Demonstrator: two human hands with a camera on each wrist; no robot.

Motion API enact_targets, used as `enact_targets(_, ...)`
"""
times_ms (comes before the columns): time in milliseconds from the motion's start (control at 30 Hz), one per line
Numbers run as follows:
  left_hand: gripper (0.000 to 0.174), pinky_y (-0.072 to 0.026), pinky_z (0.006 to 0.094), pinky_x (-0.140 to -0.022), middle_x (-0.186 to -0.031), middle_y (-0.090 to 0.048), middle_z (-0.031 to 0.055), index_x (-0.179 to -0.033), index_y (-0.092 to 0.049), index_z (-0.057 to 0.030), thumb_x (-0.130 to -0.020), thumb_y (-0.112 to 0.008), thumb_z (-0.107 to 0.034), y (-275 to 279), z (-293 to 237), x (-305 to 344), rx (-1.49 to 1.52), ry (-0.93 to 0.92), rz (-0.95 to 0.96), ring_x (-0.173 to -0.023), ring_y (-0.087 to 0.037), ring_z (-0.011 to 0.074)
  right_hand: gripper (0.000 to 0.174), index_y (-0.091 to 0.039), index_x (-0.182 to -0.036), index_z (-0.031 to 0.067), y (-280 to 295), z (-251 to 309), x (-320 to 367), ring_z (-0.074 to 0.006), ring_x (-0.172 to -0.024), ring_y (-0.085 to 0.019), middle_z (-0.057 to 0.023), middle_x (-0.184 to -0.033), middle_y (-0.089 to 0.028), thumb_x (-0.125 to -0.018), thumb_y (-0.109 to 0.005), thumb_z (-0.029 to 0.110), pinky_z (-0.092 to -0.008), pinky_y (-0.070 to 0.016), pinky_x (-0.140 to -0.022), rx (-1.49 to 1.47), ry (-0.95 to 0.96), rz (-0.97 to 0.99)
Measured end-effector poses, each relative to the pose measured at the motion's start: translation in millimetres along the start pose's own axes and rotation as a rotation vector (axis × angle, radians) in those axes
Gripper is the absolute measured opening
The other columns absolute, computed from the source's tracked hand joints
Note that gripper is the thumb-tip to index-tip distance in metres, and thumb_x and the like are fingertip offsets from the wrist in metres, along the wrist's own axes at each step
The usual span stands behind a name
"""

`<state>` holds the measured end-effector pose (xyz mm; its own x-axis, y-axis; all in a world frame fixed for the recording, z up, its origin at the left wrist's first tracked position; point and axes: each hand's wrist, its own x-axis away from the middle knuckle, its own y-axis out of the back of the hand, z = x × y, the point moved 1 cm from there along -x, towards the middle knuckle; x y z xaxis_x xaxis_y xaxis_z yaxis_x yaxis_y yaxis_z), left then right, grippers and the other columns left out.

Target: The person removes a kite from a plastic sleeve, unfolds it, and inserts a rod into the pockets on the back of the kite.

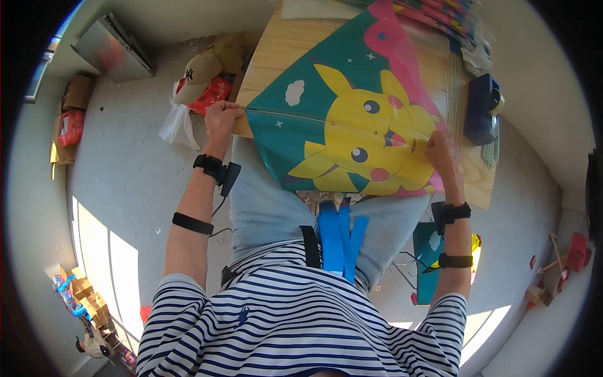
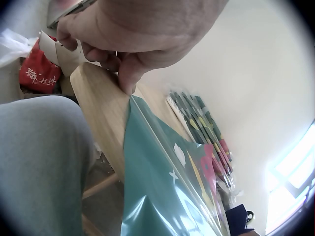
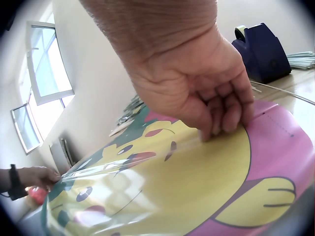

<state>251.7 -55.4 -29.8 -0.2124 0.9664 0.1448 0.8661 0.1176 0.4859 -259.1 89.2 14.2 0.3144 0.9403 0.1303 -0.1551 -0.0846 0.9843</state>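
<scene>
A printed kite sheet [image 1: 352, 113], green and pink with a big yellow cartoon face, lies over the wooden table and hangs past its near edge. A thin, pale straight line runs along it between both hands. At the sheet's left corner, my left hand [image 1: 221, 120] pinches the tip between thumb and fingers, beside the table's rounded corner. My right hand [image 1: 443, 152] is on the right part, its curled fingertips [image 3: 231, 120] gripping at the surface near the pink border. Between the hands the sheet shows shiny creases.
A navy tape dispenser [image 1: 480, 110] stands at the table's right, near thin pale sticks [image 1: 452, 94]. Packed printed sheets [image 1: 440, 16] lie at the far edge. A cap [image 1: 201, 68] and a red bag [image 1: 213, 93] are at the left. Another printed sheet [image 1: 427, 264] lies low on the right.
</scene>
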Motion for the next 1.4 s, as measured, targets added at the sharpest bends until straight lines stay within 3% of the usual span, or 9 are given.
enact_targets(300,0.017,-0.0472,0.0297,-0.067,-0.075,-0.069,0.0077,-0.078,-0.068,0.0003,-0.067,-0.078,-0.01,0.0,5.2,-0.2,0.103,-0.011,-0.045,-0.068,-0.061,0.015,0.013,-0.067,-0.091,0.009,3.8,7.3,5.0,-0.0347,-0.095,-0.068,-0.0139,-0.097,-0.071,-0.079,-0.064,0.014,-0.0458,-0.0534,-0.078,0.146,-0.149,-0.049)
enact_targets(500,0.014,-0.0476,0.0261,-0.072,-0.081,-0.067,0.0072,-0.085,-0.066,0.0005,-0.072,-0.07,-0.003,0.2,7.4,-4.4,0.234,0.077,0.031,-0.074,-0.062,0.0146,0.009,-0.067,-0.086,0.011,0.1,-3.6,8.6,-0.0337,-0.095,-0.067,-0.0111,-0.094,-0.071,-0.079,-0.065,0.016,-0.0458,-0.0526,-0.078,0.037,-0.175,-0.053)
enact_targets(733,0.011,-0.0476,0.0284,-0.07,-0.077,-0.068,0.0068,-0.079,-0.068,0.0006,-0.069,-0.071,-0.004,4.6,17.0,-9.0,0.385,0.093,0.016,-0.072,-0.061,0.0151,0.008,-0.063,-0.086,0.0078,-9.4,-24.6,21.9,-0.0358,-0.091,-0.063,-0.0139,-0.094,-0.068,-0.081,-0.066,0.013,-0.0465,-0.0499,-0.078,0.029,-0.179,-0.211)
enact_targets(833,0.013,-0.0492,0.0308,-0.072,-0.085,-0.07,0.0076,-0.084,-0.069,-0.0014,-0.074,-0.072,-0.008,19.5,0.3,11.7,0.242,-0.051,-0.16,-0.078,-0.064,0.0196,0.024,-0.062,-0.106,0.0036,12.9,20.8,54.6,-0.0384,-0.101,-0.059,-0.0163,-0.108,-0.065,-0.087,-0.065,0.018,-0.0466,-0.0466,-0.086,-0.053,0.019,-0.377)
enact_targets(900,0.026,-0.0473,0.0385,-0.089,-0.105,-0.069,0.0084,-0.1,-0.069,-0.0051,-0.077,-0.074,-0.018,15.6,-41.2,47.2,-0.247,-0.518,-0.135,-0.098,-0.064,0.0259,0.045,-0.055,-0.127,0.0021,12.1,77.9,73.1,-0.0378,-0.123,-0.05,-0.0167,-0.129,-0.057,-0.089,-0.066,0.024,-0.0482,-0.0387,-0.102,-0.033,0.224,-0.395)
enact_targets(1000,0.065,-0.0234,0.053,-0.114,-0.14,-0.051,0.0111,-0.131,-0.055,-0.0063,-0.075,-0.078,-0.029,-19.2,-74.5,102.0,-0.496,-0.896,0.159,-0.135,-0.043,0.0281,0.072,-0.041,-0.146,0.002,-8.3,160.5,89.9,-0.0317,-0.147,-0.026,-0.0145,-0.155,-0.036,-0.088,-0.068,0.035,-0.0524,-0.0192,-0.118,-0.063,0.45,-0.297)
enact_targets(1033,0.079,-0.0147,0.0557,-0.118,-0.15,-0.043,0.0111,-0.141,-0.048,-0.0064,-0.072,-0.079,-0.032,-30.7,-80.0,115.2,-0.573,-0.972,0.267,-0.143,-0.034,0.0261,0.075,-0.04,-0.147,0.0016,-13.8,179.4,91.0,-0.0315,-0.148,-0.025,-0.0146,-0.156,-0.034,-0.087,-0.068,0.037,-0.0521,-0.0189,-0.118,-0.061,0.494,-0.287)
enact_targets(1133,0.101,-0.0052,0.0568,-0.12,-0.159,-0.029,0.01,-0.15,-0.035,-0.0071,-0.066,-0.081,-0.04,-54.9,-81.1,128.9,-0.679,-1.033,0.465,-0.15,-0.02,0.0247,0.08,-0.038,-0.148,0.0014,-28.1,203.8,87.0,-0.031,-0.148,-0.024,-0.0144,-0.157,-0.032,-0.086,-0.068,0.041,-0.0518,-0.0185,-0.119,-0.057,0.546,-0.267)
enact_targets(1400,0.122,-0.0038,0.0578,-0.12,-0.162,-0.024,0.0098,-0.153,-0.028,-0.0061,-0.055,-0.082,-0.054,-76.6,-65.1,123.7,-0.74,-1.03,0.512,-0.15,-0.02,0.025,0.082,-0.037,-0.149,0.002,-54.0,198.8,73.8,-0.0299,-0.148,-0.025,-0.0149,-0.157,-0.032,-0.087,-0.061,0.05,-0.0516,-0.0188,-0.119,-0.06,0.537,-0.235)
